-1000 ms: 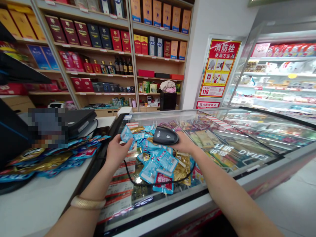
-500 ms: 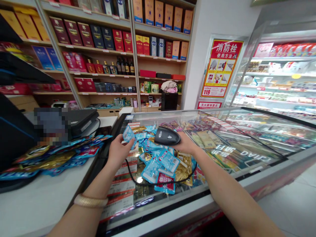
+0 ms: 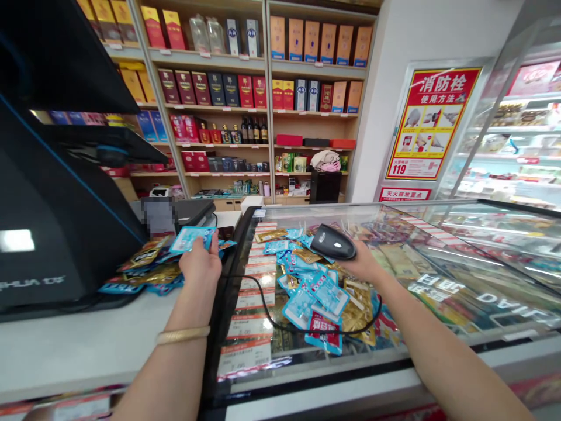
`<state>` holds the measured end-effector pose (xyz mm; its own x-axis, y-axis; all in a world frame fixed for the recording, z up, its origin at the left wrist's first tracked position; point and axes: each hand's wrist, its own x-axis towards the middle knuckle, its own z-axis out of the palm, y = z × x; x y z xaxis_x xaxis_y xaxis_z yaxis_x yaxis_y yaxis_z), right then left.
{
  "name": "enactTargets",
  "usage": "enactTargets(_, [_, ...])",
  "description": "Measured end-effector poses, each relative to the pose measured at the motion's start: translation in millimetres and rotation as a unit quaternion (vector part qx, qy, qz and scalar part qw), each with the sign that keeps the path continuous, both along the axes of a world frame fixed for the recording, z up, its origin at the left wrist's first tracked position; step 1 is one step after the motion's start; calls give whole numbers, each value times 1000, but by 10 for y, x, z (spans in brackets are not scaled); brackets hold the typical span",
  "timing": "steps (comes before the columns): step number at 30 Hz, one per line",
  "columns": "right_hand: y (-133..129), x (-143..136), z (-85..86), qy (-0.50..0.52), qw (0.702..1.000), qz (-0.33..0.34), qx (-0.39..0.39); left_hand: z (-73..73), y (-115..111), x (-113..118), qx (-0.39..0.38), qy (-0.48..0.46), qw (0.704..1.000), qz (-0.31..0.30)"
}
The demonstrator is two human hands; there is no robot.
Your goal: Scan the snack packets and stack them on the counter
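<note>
My left hand point(image 3: 201, 260), a pale bangle on its wrist, is closed on a light-blue snack packet point(image 3: 191, 238). It is over a heap of blue and gold packets point(image 3: 153, 270) on the white counter. In my right hand point(image 3: 363, 261) is a black barcode scanner point(image 3: 333, 242), held above the freezer's glass top. Beneath and in front of the scanner lies a second pile of packets point(image 3: 313, 286), mostly blue, some gold, one with a red label. The scanner's black cable point(image 3: 280, 326) loops across the glass around this pile.
A dark checkout terminal point(image 3: 56, 222) stands on the counter point(image 3: 79, 345) at left. The glass-topped freezer point(image 3: 442, 257) fills the middle and right. Behind are shelves point(image 3: 210, 108) of boxes and bottles, and a red-and-yellow poster point(image 3: 433, 123) on the wall.
My left hand has carried the packet left, from beside the glass-top pile to the heap on the counter. The scanner stays in my right hand over the glass. The view has turned left.
</note>
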<state>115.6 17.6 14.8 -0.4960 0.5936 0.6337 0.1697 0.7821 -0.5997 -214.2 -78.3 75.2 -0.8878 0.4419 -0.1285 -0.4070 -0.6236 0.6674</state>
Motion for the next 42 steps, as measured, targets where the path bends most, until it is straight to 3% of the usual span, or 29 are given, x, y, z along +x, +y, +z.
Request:
enactTargets(3, [-12,-2,14,-7,1000,5,0,-13,11,-111,3,-38,999,8])
enactTargets(12, [36,15,-50,-1,1000,-19,0,-131,79,-384,23,-81,995,-46])
enactTargets(22, [98,18,-58,-37,997,-69,19,74,-43,-79,12,-169,974,-147])
enactTargets(27, [94,17,-36,-46,996,-69,16,45,-4,38,-70,-47,978,-190])
enactTargets(30, [91,9,-34,-34,997,-60,15,-84,17,217,-111,130,961,-218])
enactTargets(31, [93,6,-38,-28,998,-57,16,-139,16,302,-123,235,932,-245])
enactTargets(32, [97,3,-43,-22,998,-53,17,-196,10,394,-136,353,883,-279])
enactTargets(34, [110,1,-52,-14,999,-47,16,-310,-17,582,-151,570,728,-350])
enactTargets(36, [127,5,-58,-11,999,-48,14,-409,-56,742,-150,694,574,-408])
enactTargets(37, [136,9,-60,-12,998,-53,14,-449,-75,803,-147,730,513,-426])
enactTargets(39, [149,16,-62,-16,998,-63,17,-512,-105,884,-147,775,425,-445])
enactTargets(42, [160,19,-69,-17,998,-65,15,-575,-108,926,-155,808,361,-439])
